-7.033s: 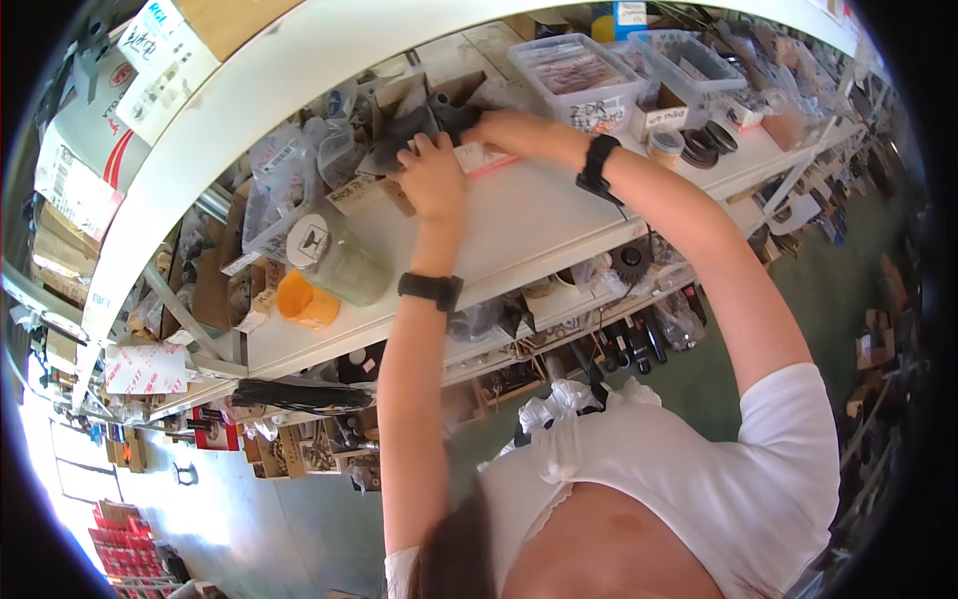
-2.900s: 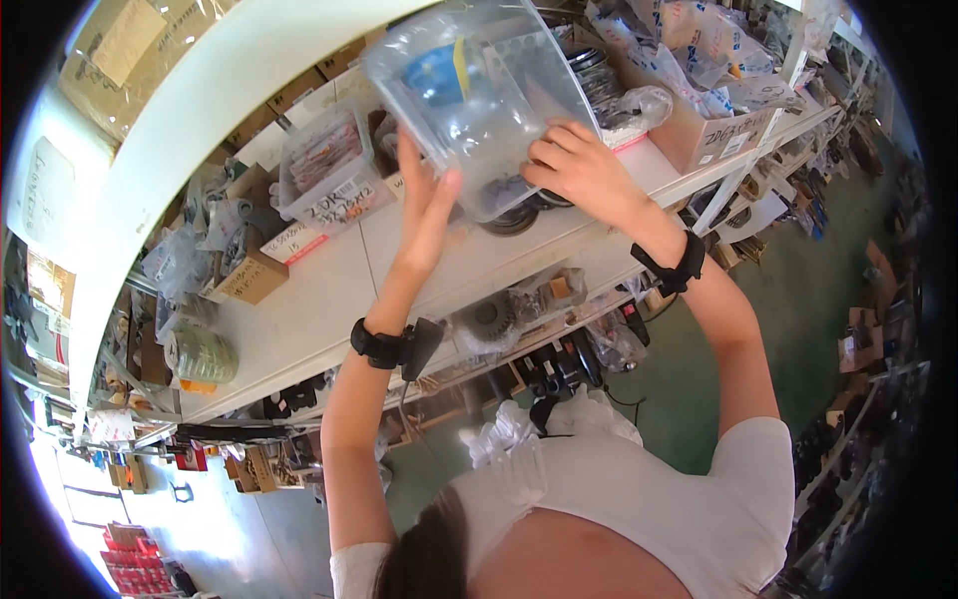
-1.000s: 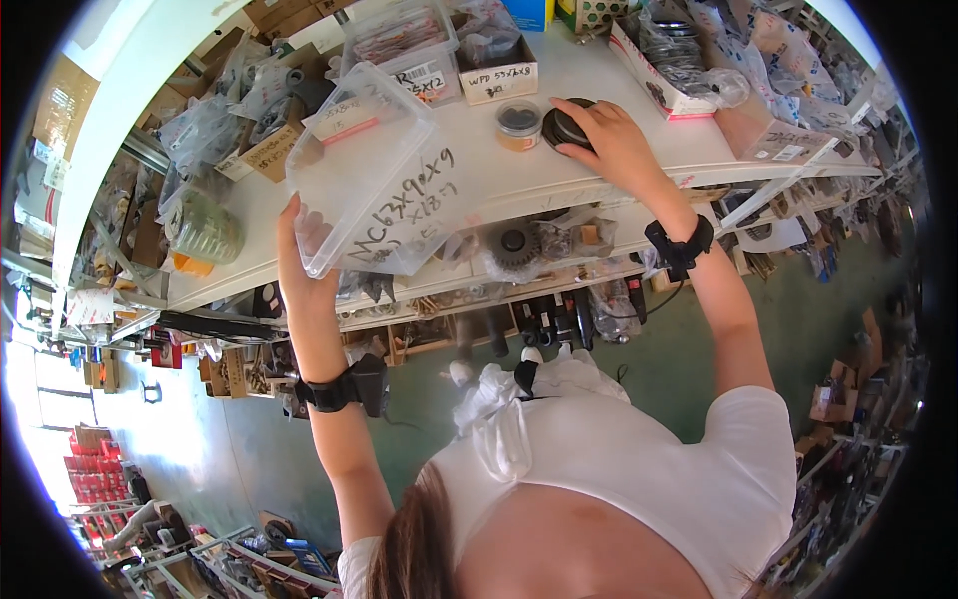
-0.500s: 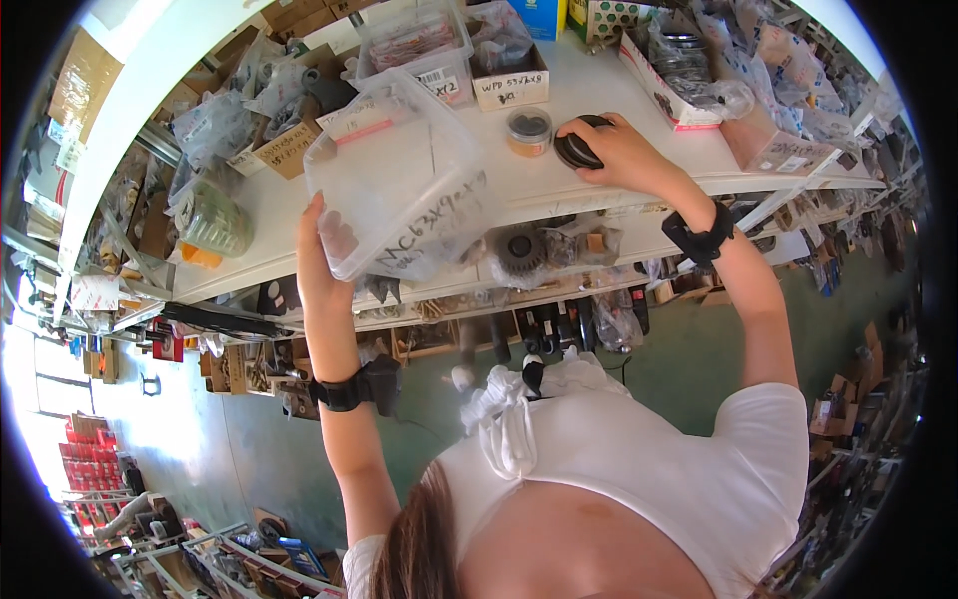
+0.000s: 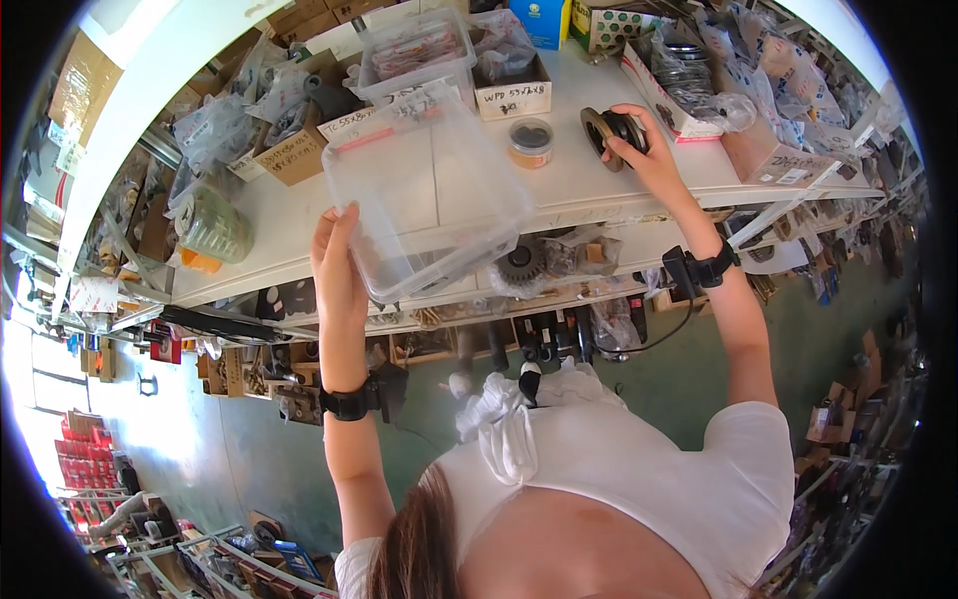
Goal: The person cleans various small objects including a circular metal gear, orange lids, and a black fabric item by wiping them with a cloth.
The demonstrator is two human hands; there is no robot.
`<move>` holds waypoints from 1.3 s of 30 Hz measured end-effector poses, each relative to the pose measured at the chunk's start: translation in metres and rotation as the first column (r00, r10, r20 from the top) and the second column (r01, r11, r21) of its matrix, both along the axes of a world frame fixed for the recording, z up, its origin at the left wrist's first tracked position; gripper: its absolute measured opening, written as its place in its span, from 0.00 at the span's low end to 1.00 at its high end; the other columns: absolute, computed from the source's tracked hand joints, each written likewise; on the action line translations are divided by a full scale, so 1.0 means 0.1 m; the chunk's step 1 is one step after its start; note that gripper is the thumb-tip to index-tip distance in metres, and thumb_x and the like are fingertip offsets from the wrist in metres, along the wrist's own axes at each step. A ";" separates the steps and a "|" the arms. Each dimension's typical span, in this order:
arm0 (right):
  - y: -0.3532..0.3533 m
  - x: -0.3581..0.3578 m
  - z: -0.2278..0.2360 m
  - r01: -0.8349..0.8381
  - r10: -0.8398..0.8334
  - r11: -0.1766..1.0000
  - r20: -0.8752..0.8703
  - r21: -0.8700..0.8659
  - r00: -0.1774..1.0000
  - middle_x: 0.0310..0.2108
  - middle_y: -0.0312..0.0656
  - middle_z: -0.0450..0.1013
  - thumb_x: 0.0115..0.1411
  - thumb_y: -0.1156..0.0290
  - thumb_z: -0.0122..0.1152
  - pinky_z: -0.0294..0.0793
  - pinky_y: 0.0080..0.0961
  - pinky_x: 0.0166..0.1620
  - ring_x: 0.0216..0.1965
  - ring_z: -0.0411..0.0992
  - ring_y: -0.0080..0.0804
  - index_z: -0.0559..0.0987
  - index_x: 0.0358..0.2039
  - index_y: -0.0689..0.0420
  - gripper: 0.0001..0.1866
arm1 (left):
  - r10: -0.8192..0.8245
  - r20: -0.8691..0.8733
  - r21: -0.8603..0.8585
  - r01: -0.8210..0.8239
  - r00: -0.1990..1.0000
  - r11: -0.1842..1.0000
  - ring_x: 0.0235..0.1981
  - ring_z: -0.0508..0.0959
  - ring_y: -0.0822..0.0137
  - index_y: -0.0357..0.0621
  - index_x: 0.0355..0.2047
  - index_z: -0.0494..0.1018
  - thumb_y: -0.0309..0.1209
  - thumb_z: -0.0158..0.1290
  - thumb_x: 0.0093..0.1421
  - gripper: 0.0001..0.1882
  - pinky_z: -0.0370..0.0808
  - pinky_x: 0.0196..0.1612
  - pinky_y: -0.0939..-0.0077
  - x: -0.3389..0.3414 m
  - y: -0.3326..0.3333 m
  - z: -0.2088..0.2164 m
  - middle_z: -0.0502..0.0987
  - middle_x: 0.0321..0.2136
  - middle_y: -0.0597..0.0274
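On the white shelf, a brown cardboard box [image 5: 290, 155] with a handwritten white label stands at the left, beside crumpled clear bags [image 5: 215, 130]; a white-fronted carton [image 5: 512, 97] sits mid-shelf; behind it a blue box [image 5: 544, 18] and a spotted pale box [image 5: 614, 20]; a long white carton [image 5: 667, 95] edged red holds bagged rings; a brown box [image 5: 773, 160] stands at the right.

You wear a white short-sleeved T-shirt [image 5: 639, 489], gathered into a knot at the front hem. Your forearms are bare. A black band with a small black box on it wraps your left wrist [image 5: 351, 401], and a like black strap with a boxy unit sits on your right wrist [image 5: 702, 268], a thin dark cable trailing from it. Brown hair [image 5: 419, 544] shows at the lower edge.
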State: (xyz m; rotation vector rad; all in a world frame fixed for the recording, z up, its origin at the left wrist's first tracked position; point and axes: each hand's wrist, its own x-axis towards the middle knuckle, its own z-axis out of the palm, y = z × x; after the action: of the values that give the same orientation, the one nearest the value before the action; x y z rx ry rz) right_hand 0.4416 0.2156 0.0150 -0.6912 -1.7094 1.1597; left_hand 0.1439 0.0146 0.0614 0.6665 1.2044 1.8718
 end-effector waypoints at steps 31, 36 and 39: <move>-1.31 0.03 1.05 -0.464 -0.101 0.477 0.571 0.746 0.815 0.30 0.40 0.69 0.52 0.62 0.56 0.67 0.34 0.35 0.32 0.69 0.37 0.71 0.38 0.58 0.17 | -0.204 -0.081 0.108 0.212 0.976 0.971 0.20 0.67 0.80 0.40 0.34 0.63 0.27 0.50 0.54 0.09 0.63 0.23 0.86 0.91 0.49 0.33 0.71 0.23 0.68; -0.71 0.26 1.11 -0.270 -0.437 0.534 0.535 0.801 0.723 0.27 0.38 0.69 0.52 0.68 0.54 0.68 0.30 0.27 0.26 0.70 0.36 0.69 0.29 0.55 0.07 | -0.385 -0.255 0.053 0.411 0.887 0.910 0.22 0.68 0.74 0.34 0.42 0.62 0.36 0.56 0.51 0.23 0.68 0.29 0.80 1.03 1.18 0.52 0.65 0.23 0.65; -0.19 0.47 1.06 -0.255 -0.455 0.573 0.561 0.779 0.692 0.28 0.37 0.70 0.51 0.70 0.54 0.68 0.32 0.27 0.26 0.70 0.39 0.70 0.29 0.55 0.06 | -0.048 -0.740 0.153 0.237 0.671 0.959 0.21 0.68 0.72 0.33 0.47 0.60 0.39 0.56 0.52 0.29 0.68 0.28 0.79 1.06 1.55 0.32 0.66 0.27 0.60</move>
State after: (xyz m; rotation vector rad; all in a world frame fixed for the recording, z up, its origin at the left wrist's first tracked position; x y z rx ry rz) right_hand 0.4885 0.1964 0.1209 -0.6468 -2.5288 -0.2176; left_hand 0.2496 0.1691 0.0933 1.7271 1.3455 1.6518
